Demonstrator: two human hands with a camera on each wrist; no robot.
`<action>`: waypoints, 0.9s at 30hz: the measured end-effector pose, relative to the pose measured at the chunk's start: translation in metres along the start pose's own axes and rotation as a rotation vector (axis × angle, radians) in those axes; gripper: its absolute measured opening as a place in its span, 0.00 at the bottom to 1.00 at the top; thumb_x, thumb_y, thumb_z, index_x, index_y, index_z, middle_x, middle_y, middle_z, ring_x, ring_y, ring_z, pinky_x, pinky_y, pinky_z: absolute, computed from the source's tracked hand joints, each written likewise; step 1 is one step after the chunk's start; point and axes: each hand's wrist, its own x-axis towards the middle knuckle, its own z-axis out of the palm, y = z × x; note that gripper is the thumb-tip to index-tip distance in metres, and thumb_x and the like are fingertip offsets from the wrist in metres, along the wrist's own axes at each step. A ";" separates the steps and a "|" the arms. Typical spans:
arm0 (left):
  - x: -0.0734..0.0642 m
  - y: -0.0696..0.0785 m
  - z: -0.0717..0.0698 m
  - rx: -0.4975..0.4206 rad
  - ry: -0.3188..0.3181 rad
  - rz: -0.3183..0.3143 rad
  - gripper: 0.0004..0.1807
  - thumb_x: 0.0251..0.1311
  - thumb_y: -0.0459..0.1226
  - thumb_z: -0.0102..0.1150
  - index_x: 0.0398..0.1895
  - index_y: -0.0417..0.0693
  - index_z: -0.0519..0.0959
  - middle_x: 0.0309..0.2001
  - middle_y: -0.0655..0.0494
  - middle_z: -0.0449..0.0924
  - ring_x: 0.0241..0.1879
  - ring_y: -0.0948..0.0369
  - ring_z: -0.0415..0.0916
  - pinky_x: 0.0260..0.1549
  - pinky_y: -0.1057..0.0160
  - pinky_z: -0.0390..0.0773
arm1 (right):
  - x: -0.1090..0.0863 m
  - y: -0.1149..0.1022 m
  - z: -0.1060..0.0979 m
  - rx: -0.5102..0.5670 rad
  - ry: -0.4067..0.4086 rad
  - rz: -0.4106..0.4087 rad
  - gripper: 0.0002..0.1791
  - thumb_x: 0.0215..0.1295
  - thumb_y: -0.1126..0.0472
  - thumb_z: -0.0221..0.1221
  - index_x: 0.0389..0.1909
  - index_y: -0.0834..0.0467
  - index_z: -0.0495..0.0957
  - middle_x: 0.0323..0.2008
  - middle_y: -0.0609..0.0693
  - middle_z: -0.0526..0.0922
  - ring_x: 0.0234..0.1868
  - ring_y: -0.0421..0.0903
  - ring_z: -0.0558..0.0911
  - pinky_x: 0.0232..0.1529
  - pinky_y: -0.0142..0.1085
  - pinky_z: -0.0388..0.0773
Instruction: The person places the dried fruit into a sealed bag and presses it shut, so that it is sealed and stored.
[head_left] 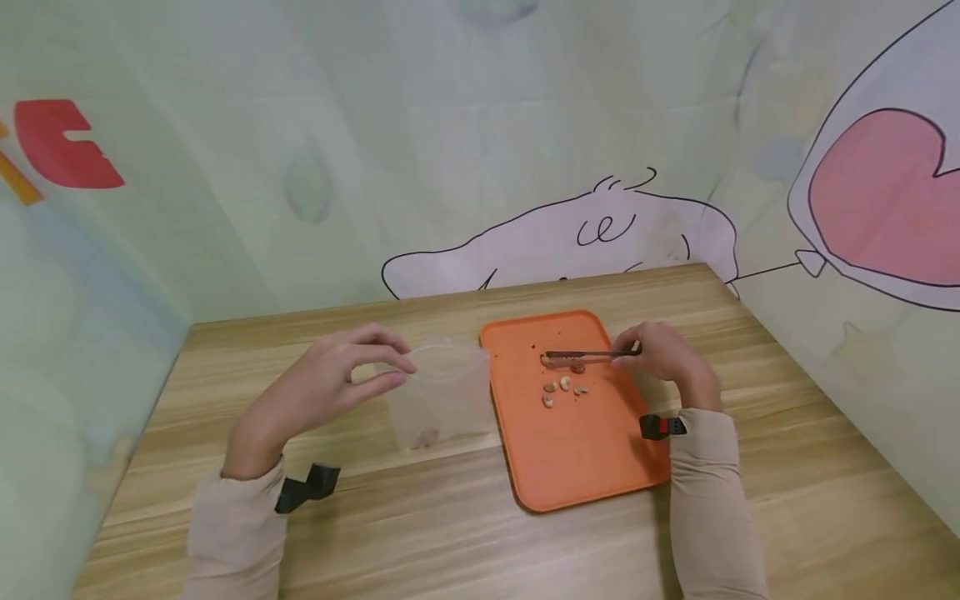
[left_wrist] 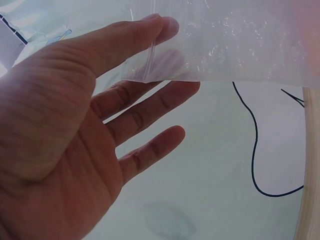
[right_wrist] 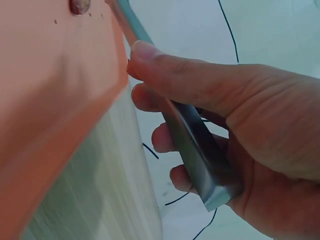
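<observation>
With thumb and fingers, my left hand (head_left: 322, 383) pinches the side edge of a clear plastic zip bag (head_left: 446, 404), which stands upright with its mouth spread. A few small pieces (head_left: 427, 437) show at the bottom of the bag. My right hand (head_left: 663, 358) grips metal tongs (right_wrist: 192, 142) near their back end. The tongs' tips reach low over an orange tray (head_left: 585, 462), at a small nut-like piece (head_left: 545, 360); whether they hold it I cannot tell. Several small curved nut-like pieces (head_left: 565, 383) lie on the tray just in front of the tongs.
A dark reddish piece (head_left: 577, 367) lies beside the tongs, with dark crumbs scattered on the tray. Bag and tray stand side by side on a wooden table (head_left: 375, 533). A printed cloth wall (head_left: 337, 150) rises behind the table's back edge.
</observation>
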 end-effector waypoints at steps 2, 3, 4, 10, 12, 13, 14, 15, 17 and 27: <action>-0.001 0.000 -0.001 0.002 0.001 0.002 0.06 0.62 0.35 0.68 0.40 0.54 0.87 0.47 0.60 0.81 0.43 0.62 0.80 0.38 0.58 0.80 | 0.002 -0.001 0.002 -0.006 -0.003 -0.013 0.03 0.62 0.62 0.69 0.35 0.57 0.88 0.33 0.48 0.86 0.34 0.46 0.76 0.37 0.40 0.71; -0.002 0.000 -0.001 0.005 0.002 0.003 0.06 0.62 0.35 0.68 0.40 0.54 0.87 0.46 0.60 0.81 0.43 0.62 0.80 0.38 0.58 0.80 | 0.003 -0.002 0.003 -0.005 0.003 -0.015 0.03 0.62 0.62 0.69 0.36 0.58 0.88 0.33 0.48 0.86 0.34 0.46 0.76 0.36 0.40 0.71; -0.002 -0.001 -0.001 0.007 0.004 0.007 0.06 0.62 0.34 0.68 0.40 0.53 0.87 0.46 0.60 0.81 0.43 0.62 0.80 0.38 0.58 0.80 | 0.003 -0.003 0.003 0.003 0.013 -0.018 0.04 0.63 0.63 0.69 0.36 0.59 0.88 0.33 0.49 0.86 0.34 0.46 0.76 0.36 0.40 0.71; -0.004 0.000 -0.001 0.013 0.020 0.035 0.07 0.60 0.33 0.69 0.39 0.54 0.87 0.45 0.60 0.81 0.42 0.63 0.80 0.38 0.60 0.79 | -0.003 -0.025 -0.012 0.130 0.154 -0.099 0.07 0.66 0.65 0.66 0.41 0.63 0.87 0.37 0.54 0.86 0.33 0.46 0.78 0.33 0.36 0.75; -0.003 0.000 -0.001 0.007 0.024 0.037 0.07 0.60 0.33 0.69 0.39 0.55 0.87 0.45 0.61 0.81 0.41 0.63 0.80 0.38 0.60 0.79 | -0.007 -0.039 -0.020 0.163 0.209 -0.159 0.07 0.66 0.65 0.66 0.42 0.62 0.87 0.37 0.53 0.86 0.34 0.46 0.79 0.34 0.34 0.76; -0.003 0.001 -0.001 0.003 0.024 0.036 0.07 0.61 0.34 0.69 0.38 0.56 0.87 0.45 0.61 0.81 0.41 0.64 0.80 0.38 0.60 0.79 | -0.009 -0.048 -0.023 0.173 0.235 -0.188 0.06 0.66 0.65 0.66 0.42 0.61 0.87 0.37 0.52 0.86 0.35 0.46 0.79 0.33 0.33 0.77; -0.002 0.001 -0.001 -0.001 0.022 0.031 0.06 0.61 0.34 0.69 0.38 0.56 0.87 0.45 0.62 0.81 0.41 0.64 0.80 0.37 0.60 0.79 | -0.012 -0.056 -0.026 0.176 0.260 -0.228 0.06 0.66 0.65 0.66 0.42 0.61 0.87 0.37 0.51 0.86 0.35 0.45 0.80 0.33 0.32 0.77; -0.001 0.002 -0.001 -0.004 0.019 0.026 0.06 0.61 0.35 0.69 0.38 0.56 0.87 0.45 0.62 0.81 0.41 0.64 0.79 0.38 0.61 0.78 | -0.013 -0.065 -0.029 0.173 0.282 -0.270 0.06 0.66 0.65 0.66 0.42 0.60 0.87 0.37 0.50 0.85 0.34 0.44 0.79 0.33 0.31 0.77; -0.001 0.003 -0.002 -0.011 0.010 0.018 0.04 0.62 0.36 0.69 0.38 0.56 0.87 0.45 0.62 0.81 0.41 0.65 0.79 0.38 0.61 0.78 | -0.016 -0.084 -0.030 0.164 0.319 -0.360 0.06 0.64 0.65 0.67 0.41 0.58 0.87 0.35 0.47 0.85 0.32 0.42 0.78 0.30 0.30 0.76; -0.001 0.004 -0.003 -0.012 -0.007 0.015 0.04 0.61 0.36 0.69 0.38 0.54 0.88 0.45 0.60 0.82 0.41 0.64 0.80 0.39 0.60 0.79 | -0.015 -0.139 -0.017 0.254 0.258 -0.577 0.07 0.63 0.66 0.68 0.42 0.56 0.87 0.34 0.40 0.82 0.29 0.37 0.78 0.26 0.31 0.76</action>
